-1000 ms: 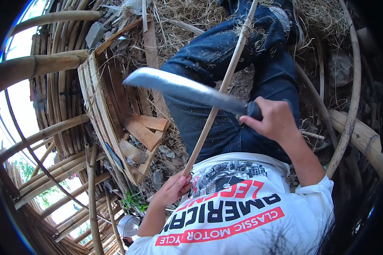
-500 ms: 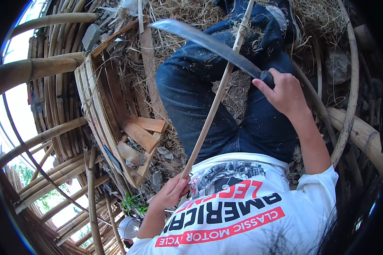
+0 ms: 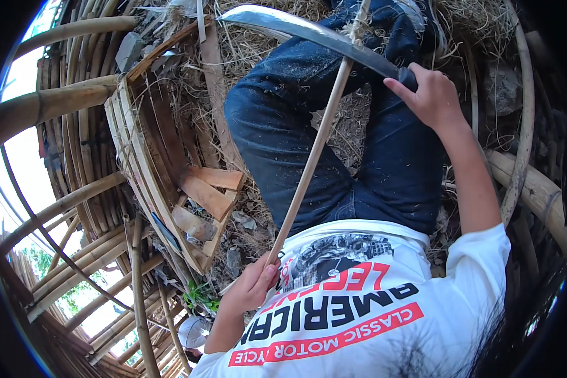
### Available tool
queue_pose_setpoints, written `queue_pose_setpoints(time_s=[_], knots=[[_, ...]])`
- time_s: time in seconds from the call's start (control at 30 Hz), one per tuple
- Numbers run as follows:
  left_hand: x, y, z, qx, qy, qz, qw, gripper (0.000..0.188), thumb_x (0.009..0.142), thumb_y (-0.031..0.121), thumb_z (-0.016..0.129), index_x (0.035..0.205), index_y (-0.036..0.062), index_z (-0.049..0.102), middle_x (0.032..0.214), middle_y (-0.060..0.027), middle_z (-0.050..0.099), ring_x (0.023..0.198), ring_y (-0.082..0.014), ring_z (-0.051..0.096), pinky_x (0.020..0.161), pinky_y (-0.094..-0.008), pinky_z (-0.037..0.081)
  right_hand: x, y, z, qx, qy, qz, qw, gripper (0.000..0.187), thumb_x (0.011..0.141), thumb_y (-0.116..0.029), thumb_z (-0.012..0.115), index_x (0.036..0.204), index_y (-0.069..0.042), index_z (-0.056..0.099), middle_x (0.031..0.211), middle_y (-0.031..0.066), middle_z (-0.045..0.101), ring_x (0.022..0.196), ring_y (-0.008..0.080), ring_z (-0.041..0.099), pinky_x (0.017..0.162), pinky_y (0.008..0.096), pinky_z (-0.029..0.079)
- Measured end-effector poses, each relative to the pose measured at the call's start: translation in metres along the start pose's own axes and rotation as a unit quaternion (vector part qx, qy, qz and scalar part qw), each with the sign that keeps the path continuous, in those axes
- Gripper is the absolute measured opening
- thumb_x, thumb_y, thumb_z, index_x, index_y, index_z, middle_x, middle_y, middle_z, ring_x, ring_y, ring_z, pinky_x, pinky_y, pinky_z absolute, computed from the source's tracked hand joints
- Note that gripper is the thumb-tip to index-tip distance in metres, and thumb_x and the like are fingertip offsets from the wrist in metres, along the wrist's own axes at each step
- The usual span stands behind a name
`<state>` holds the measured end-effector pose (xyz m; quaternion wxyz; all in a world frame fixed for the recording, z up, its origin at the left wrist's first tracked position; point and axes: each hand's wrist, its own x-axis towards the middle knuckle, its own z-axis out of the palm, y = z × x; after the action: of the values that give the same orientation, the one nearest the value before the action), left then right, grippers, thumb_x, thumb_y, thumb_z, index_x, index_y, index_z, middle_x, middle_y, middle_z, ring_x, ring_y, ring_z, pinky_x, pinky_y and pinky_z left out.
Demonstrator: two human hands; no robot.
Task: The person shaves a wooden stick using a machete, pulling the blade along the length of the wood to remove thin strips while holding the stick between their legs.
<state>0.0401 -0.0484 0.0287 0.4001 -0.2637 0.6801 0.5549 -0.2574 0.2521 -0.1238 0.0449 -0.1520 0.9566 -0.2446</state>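
Observation:
My left hand (image 3: 252,283) is closed around the near end of a long, slim bamboo strip (image 3: 316,148), close to my shirt. The strip runs up and away between my thighs, past my knees. In my right hand (image 3: 429,94) is the dark handle of a machete (image 3: 302,28) with a long, curved blade pointing left. Its blade crosses over the strip near the far end, touching or just above it; I cannot tell which. Pale curled shavings (image 3: 356,33) bunch on the strip at the blade.
A wooden frame of slats (image 3: 142,170) with short boards (image 3: 208,195) lies to my left. Bamboo poles (image 3: 63,101) form a railing beyond it. Thick bamboo (image 3: 535,189) and a grey stone (image 3: 503,91) lie at right. A person with a white cap (image 3: 194,332) shows at lower left.
My right hand and the machete have moved up and away along the strip, toward its far end. Shavings now gather at the blade. My left hand keeps its hold, almost unmoved.

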Motion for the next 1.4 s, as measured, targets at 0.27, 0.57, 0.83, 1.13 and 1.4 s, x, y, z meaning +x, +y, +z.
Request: queue_pose_setpoints(time_s=[0.27,0.57,0.83,1.13,1.4], knots=[[0.004,0.012,-0.002,0.03,0.024,0.007,0.999,0.025,0.104,0.018,0.037,0.113,-0.0022,0.049,0.068,-0.0025,0.046,0.062,-0.0111,0.042,0.058,-0.0283,0.038,-0.025,-0.033,-0.003,0.006,-0.024,-0.086,0.996,0.073,0.068,-0.074,0.068,0.08,-0.002,0.058,0.064,0.0172,0.063,0.066,0.0349,0.068,0.061,0.042,0.055],[-0.003,0.012,-0.003,0.035,0.005,-0.012,0.999,0.025,0.104,0.019,0.038,0.111,-0.0014,0.049,0.07,-0.0008,0.047,0.062,-0.0103,0.042,0.057,-0.0273,0.038,0.024,0.014,-0.012,-0.116,-0.017,0.019,0.993,0.024,0.077,-0.025,0.071,0.09,-0.006,0.065,0.077,0.0182,0.068,0.077,0.0373,0.069,0.071,0.0467,0.056],[0.013,0.015,-0.009,-0.044,-0.013,-0.023,0.999,0.023,0.104,0.021,0.039,0.108,-0.0001,0.048,0.072,0.0021,0.042,0.063,-0.007,0.04,0.056,-0.0239,0.036,-0.018,-0.034,-0.003,-0.049,-0.059,-0.073,0.994,0.023,0.071,-0.019,0.073,0.085,-0.007,0.058,0.075,0.0159,0.067,0.073,0.0366,0.068,0.068,0.047,0.054],[0.028,0.037,0.003,0.04,0.011,0.004,0.999,0.021,0.104,0.019,0.039,0.1,0.0003,0.048,0.071,-0.0009,0.046,0.063,-0.0101,0.042,0.057,-0.0277,0.037,0.028,0.012,0.0,-0.073,0.044,0.023,0.996,0.022,0.073,-0.022,0.073,0.086,-0.007,0.062,0.076,0.0201,0.067,0.076,0.0376,0.068,0.069,0.0468,0.055],[0.042,0.059,0.011,0.23,0.13,0.059,0.963,0.018,0.102,0.018,0.042,0.099,0.0009,0.047,0.068,-0.023,0.053,0.066,-0.0428,0.055,0.059,-0.0464,0.041,-0.071,-0.068,0.004,0.103,-0.096,-0.077,0.987,0.025,0.067,-0.021,0.075,0.078,-0.008,0.057,0.069,0.0151,0.066,0.065,0.0349,0.067,0.062,0.0455,0.051]])
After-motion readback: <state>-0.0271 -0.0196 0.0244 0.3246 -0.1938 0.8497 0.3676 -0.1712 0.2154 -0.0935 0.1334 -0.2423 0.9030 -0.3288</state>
